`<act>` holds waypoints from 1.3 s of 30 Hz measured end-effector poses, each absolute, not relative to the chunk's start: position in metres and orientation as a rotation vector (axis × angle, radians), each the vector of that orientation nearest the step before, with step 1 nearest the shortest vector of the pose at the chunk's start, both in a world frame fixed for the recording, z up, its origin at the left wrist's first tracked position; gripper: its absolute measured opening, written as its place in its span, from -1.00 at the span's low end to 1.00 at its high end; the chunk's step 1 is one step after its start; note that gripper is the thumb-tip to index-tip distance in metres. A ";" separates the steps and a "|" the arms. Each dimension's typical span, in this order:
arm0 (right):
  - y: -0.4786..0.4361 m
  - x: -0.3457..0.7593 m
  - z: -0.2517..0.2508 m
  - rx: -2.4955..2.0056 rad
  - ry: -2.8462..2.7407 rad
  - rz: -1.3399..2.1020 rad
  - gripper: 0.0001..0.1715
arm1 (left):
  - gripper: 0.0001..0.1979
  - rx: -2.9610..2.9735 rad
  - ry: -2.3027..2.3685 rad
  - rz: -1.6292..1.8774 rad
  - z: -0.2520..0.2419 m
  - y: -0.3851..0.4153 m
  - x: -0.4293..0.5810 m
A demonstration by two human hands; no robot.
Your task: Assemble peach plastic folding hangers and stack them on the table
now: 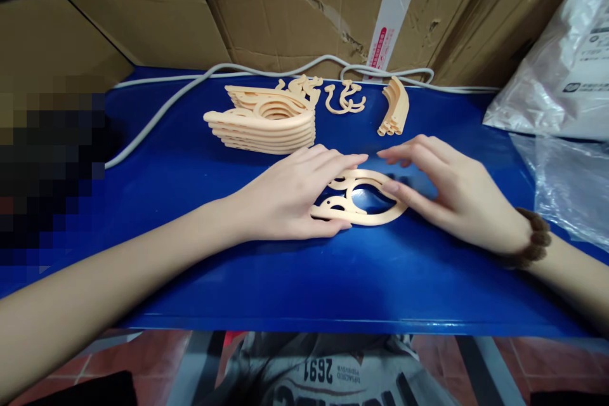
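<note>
A flat cream plastic folding hanger [375, 219] with open curved cutouts lies on the blue table in front of me. My left hand [297, 193] spans its left end, thumb along the near edge and fingers over the far edge, covering that part. At the right end, my right hand [442, 187] has thumb and fingers apart, with the thumb tip at the hanger's rim. Whether that thumb presses on it I cannot tell. Behind my left hand sits a stack of similar cream hanger parts [264, 130]. Small cream hooks [345, 98] and a bundle of curved cream strips [394, 108] lie farther back.
A white cable [166, 104] runs along the back of the blue table [304, 292]. Cardboard boxes [285, 13] stand behind it. Clear plastic bags [556, 70] occupy the right side. The near table edge is just above my lap.
</note>
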State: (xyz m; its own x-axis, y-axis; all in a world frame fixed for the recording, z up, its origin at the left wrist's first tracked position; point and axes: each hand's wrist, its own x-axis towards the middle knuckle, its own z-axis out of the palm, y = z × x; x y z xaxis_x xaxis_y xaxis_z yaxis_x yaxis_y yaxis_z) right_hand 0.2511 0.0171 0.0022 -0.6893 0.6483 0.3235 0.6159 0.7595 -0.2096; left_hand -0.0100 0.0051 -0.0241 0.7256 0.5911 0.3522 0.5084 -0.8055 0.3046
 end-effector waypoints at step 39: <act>0.020 0.255 -0.007 -0.826 -2.782 0.271 -0.54 | -0.03 2.669 1.318 0.709 0.059 0.055 -0.105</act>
State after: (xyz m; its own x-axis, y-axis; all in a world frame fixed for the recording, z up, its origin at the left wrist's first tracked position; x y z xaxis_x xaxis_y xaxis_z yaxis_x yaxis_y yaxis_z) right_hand 0.2552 0.0197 -0.0068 -0.8158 0.5549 0.1631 0.5130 0.8244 -0.2391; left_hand -0.1045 0.0555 0.0589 0.5222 0.7690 0.3686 0.7312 -0.6262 0.2704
